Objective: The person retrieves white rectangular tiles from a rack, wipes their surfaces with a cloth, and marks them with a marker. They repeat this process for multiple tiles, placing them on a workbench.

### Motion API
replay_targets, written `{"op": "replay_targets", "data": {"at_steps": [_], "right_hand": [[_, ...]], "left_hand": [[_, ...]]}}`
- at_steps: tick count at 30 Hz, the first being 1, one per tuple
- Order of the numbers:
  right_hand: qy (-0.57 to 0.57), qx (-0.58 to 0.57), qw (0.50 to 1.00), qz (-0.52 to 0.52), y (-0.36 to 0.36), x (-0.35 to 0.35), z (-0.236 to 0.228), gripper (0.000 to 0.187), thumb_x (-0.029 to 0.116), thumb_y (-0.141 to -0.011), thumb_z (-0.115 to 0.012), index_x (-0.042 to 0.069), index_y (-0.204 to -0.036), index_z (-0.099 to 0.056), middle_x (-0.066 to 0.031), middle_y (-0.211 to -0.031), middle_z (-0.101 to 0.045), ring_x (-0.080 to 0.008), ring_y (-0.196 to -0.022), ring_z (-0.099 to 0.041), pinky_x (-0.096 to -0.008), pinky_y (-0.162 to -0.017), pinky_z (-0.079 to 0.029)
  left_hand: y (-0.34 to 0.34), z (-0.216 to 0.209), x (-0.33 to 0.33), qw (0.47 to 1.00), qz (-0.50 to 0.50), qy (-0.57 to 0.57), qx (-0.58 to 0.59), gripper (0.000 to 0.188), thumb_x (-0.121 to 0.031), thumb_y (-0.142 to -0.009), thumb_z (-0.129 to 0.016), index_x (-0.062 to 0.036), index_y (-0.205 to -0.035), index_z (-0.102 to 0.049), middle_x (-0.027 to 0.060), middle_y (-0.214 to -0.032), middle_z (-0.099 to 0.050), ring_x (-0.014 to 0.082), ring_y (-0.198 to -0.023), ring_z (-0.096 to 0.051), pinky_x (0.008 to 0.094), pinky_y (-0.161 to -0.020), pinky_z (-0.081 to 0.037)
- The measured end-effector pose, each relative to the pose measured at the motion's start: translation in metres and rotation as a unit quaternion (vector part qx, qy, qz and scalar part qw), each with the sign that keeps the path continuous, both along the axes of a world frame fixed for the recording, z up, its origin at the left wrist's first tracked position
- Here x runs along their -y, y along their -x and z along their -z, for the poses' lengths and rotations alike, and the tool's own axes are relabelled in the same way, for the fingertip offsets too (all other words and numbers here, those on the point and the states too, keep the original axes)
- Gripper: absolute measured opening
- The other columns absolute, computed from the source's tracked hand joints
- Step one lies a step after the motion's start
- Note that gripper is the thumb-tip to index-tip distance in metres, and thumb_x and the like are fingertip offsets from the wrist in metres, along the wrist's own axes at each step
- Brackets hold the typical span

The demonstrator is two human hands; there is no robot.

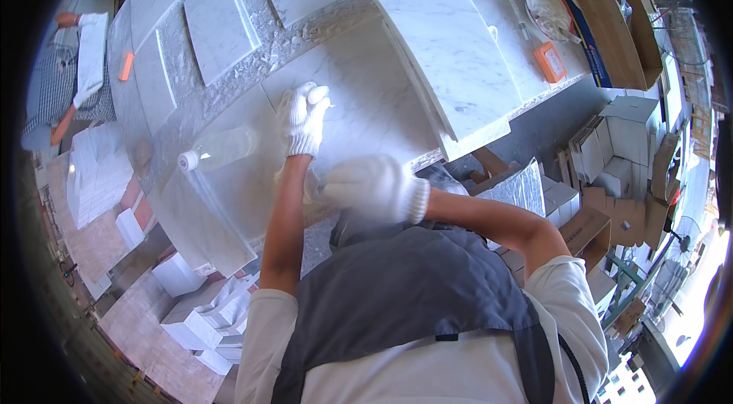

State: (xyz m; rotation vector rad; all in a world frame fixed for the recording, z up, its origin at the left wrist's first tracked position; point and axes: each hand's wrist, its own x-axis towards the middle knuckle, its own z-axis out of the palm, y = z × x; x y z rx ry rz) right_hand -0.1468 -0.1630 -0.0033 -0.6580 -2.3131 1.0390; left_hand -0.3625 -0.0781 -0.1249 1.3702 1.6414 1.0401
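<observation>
Both of my hands wear white knitted gloves. My left hand (pixel 304 125) is on or just above a pale grey-veined marble slab (pixel 359 83), its fingers curled. A rounded white shape shows at its fingertips; I cannot tell whether it is a glove tip or a held thing. My right hand (pixel 370 186) is near the slab's front edge, close to my body, its fingers smeared by motion. Left of my left hand, a clear plastic bottle (pixel 229 146) with a white cap lies on its side. Stacked marble tiles (pixel 450 45) rest to the right.
More marble tiles (pixel 219 26) lie on the dusty bench farther off. An orange block (pixel 550 62) and a cardboard box (pixel 611 14) are at right. Cartons (pixel 622 137) crowd the right floor; white pieces (pixel 202 316) are stacked lower left. A gloved co-worker (pixel 65 91) holds a white panel at far left.
</observation>
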Motion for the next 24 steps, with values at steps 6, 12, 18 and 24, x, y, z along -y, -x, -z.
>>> {"op": "replay_targets", "data": {"at_steps": [6,12,18,24], "right_hand": [[-0.206,0.152,0.931,0.261,-0.104,-0.052,-0.015,0.048,0.021,-0.082,-0.074,0.012,-0.128,-0.066,-0.0157,-0.128,-0.062,-0.0379,-0.126,-0.057,-0.0479,-0.106,-0.046],[-0.189,0.276,0.918,0.212,-0.121,-0.119,-0.005,0.053,0.048,-0.1,-0.055,0.017,-0.143,-0.056,-0.0151,-0.153,-0.048,-0.0375,-0.144,-0.04,-0.0489,-0.123,-0.027],[-0.243,0.293,0.89,0.252,-0.077,-0.217,0.03,0.06,0.057,-0.104,-0.039,0.019,-0.15,-0.047,-0.0091,-0.161,-0.038,-0.0316,-0.152,-0.029,-0.047,-0.126,-0.019],[-0.254,0.281,0.863,0.334,-0.132,-0.255,0.029,0.053,0.057,-0.104,-0.04,0.021,-0.14,-0.056,-0.0098,-0.151,-0.05,-0.0329,-0.148,-0.034,-0.0472,-0.124,-0.025]], "left_hand": [[-0.002,-0.003,-0.001,0.999,0.008,-0.011,-0.05,0.053,0.001,-0.079,-0.081,0.0009,-0.128,-0.06,0.0111,-0.126,-0.061,0.0216,-0.116,-0.061,0.0344,-0.091,-0.059],[-0.01,-0.017,0.009,0.995,-0.021,0.082,0.058,0.066,0.0,-0.08,-0.08,0.0003,-0.139,-0.053,0.0151,-0.14,-0.053,0.0264,-0.126,-0.055,0.0379,-0.105,-0.05],[-0.014,-0.036,0.02,0.995,-0.036,0.09,-0.01,0.075,-0.003,-0.079,-0.08,-0.0008,-0.146,-0.046,0.0154,-0.147,-0.048,0.0267,-0.137,-0.046,0.0388,-0.11,-0.046],[-0.007,-0.08,0.048,0.986,-0.048,0.13,-0.094,0.092,-0.015,-0.077,-0.085,-0.0025,-0.154,-0.036,0.0178,-0.152,-0.044,0.0291,-0.143,-0.041,0.0415,-0.117,-0.037]]}}
